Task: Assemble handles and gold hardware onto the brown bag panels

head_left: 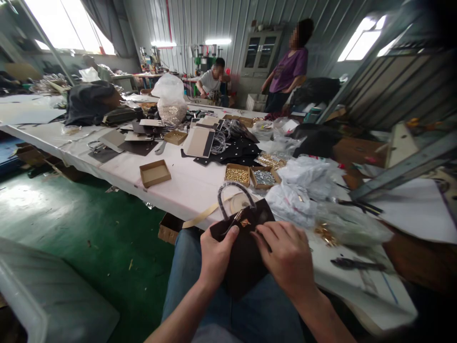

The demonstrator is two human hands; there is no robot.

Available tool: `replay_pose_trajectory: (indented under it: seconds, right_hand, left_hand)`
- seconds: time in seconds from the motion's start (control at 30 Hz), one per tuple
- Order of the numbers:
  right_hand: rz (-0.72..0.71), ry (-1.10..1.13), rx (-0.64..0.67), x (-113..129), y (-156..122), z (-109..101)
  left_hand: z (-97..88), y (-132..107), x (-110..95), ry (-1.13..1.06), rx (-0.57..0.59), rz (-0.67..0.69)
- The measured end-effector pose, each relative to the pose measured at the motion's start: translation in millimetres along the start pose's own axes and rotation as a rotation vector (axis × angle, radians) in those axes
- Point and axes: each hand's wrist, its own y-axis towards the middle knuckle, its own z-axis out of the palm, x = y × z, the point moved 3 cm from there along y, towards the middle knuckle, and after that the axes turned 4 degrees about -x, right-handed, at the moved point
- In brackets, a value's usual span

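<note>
A dark brown handbag panel (243, 267) rests over my lap, with a plastic-wrapped handle (236, 186) arching from its top. My left hand (216, 250) grips its upper left side, thumb on the front and the other fingers hidden behind. A small gold metal fitting (245, 222) shows on the panel between my hands. On the right, the thumb and fingertips of my right hand (285, 252) are pinched together against the panel's face. Whether a small part lies between them is hidden. Just past the bag, a cream strip (203, 214) lies at the table edge.
On the white table (189, 183) stand boxes of gold pieces (237, 175) and silver pieces (264, 177), plus an empty cardboard box (155, 174). Plastic bags (293, 197) and dark pliers-like tool (357, 264) lie rightward. A large bin (53, 295) stands left. Several people are farther back.
</note>
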Motion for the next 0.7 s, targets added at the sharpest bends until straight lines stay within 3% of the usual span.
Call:
replay_pose_trajectory:
  seconds: [0.13, 0.33, 0.47, 0.6, 0.7]
  right_hand:
    - [-0.017, 0.115, 0.001, 12.4, -14.4, 9.1]
    - [0.118, 0.270, -0.099, 36.4, -33.0, 17.5]
    - [0.147, 0.305, -0.108, 52.1, -32.4, 6.7]
    - [0.148, 0.334, 0.013, 60.4, -29.3, -10.2]
    - [0.148, 0.452, 0.053, 60.7, -33.9, -21.4]
  left_hand:
    - [5.8, -9.9, 3.4, -0.045, 0.004, -0.036]
    - [5.0, -21.5, 6.4, -0.139, 0.002, -0.059]
    - [4.4, -28.3, 1.6, -0.172, 0.009, -0.038]
    - [6.0, -42.7, -2.7, -0.095, 0.093, -0.013]
    - [8.8, -51.1, -6.1, -0.074, 0.179, 0.148]
